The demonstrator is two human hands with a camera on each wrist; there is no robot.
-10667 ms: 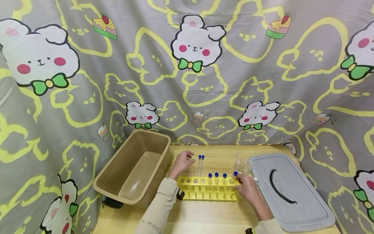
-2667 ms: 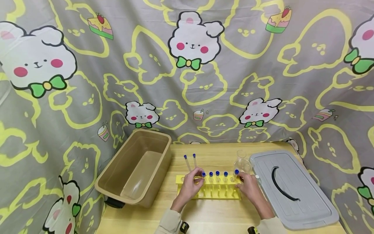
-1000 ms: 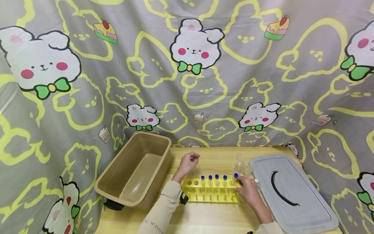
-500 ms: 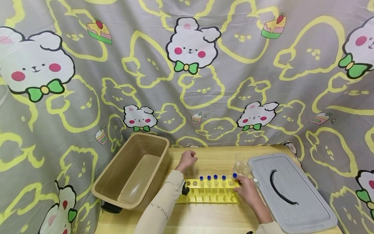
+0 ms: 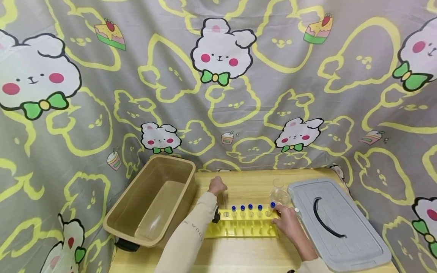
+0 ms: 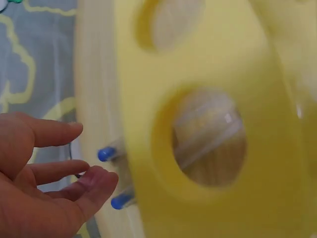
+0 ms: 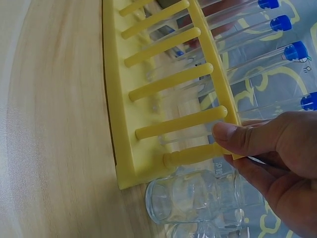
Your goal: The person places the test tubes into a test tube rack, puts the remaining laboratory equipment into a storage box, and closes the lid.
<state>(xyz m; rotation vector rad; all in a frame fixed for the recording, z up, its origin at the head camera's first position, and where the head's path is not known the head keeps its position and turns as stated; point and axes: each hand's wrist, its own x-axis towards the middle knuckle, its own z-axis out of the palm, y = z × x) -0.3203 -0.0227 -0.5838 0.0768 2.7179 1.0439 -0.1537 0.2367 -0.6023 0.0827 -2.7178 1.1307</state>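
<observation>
A yellow test tube rack stands on the table, with several blue-capped test tubes upright in its right part. My right hand grips the right end of the rack's top plate, thumb on one side and fingers on the other. Behind the rack's left end, my left hand reaches down with loosely bent fingers. In the left wrist view, two more blue-capped test tubes lie past the rack's edge, the fingertips right beside their caps. Nothing shows between thumb and fingers there. The left sleeve covers the rack's left end in the head view.
On the left stands a deep brown bin. A grey lid with a black handle lies at the right. Clear glassware is close to the rack's right end. A patterned curtain hangs behind the wooden table.
Compared with the oldest frame, another tube stands in the rack. My left hand set about its cap earlier, then went behind the rack and slightly left. The right hand keeps its hold.
</observation>
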